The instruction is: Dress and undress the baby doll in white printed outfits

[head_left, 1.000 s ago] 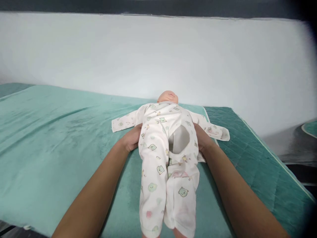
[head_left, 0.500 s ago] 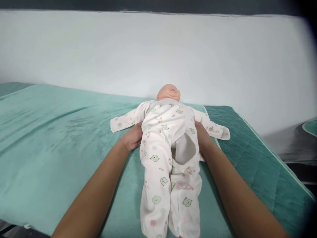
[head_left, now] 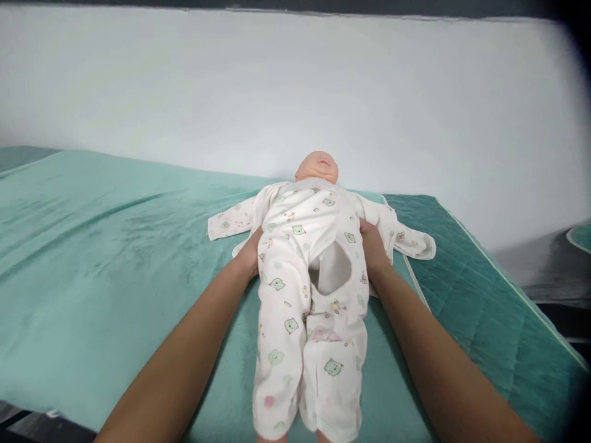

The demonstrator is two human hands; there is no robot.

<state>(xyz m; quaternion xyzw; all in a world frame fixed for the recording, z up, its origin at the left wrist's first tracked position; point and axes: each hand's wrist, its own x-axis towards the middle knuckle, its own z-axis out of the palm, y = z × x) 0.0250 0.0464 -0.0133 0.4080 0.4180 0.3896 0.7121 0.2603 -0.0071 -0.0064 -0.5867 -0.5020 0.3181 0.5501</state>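
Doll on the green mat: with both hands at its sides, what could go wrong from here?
The romper gapes at an opening, so it may ride up if the left hand and right hand shift the doll. The legs lie near the front edge of the green mat and could slip off.

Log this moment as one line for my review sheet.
left hand: clasps doll at its side | right hand: clasps other side | doll: on back, in white romper, on green blanket

Left hand (head_left: pixel 248 255): bare, only its back and wrist showed.
Right hand (head_left: pixel 373 251): bare, fingertips out of sight.
Left forearm (head_left: pixel 184 363): uncovered along all its visible length.
Right forearm (head_left: pixel 434 363): likewise uncovered, smooth, slender.
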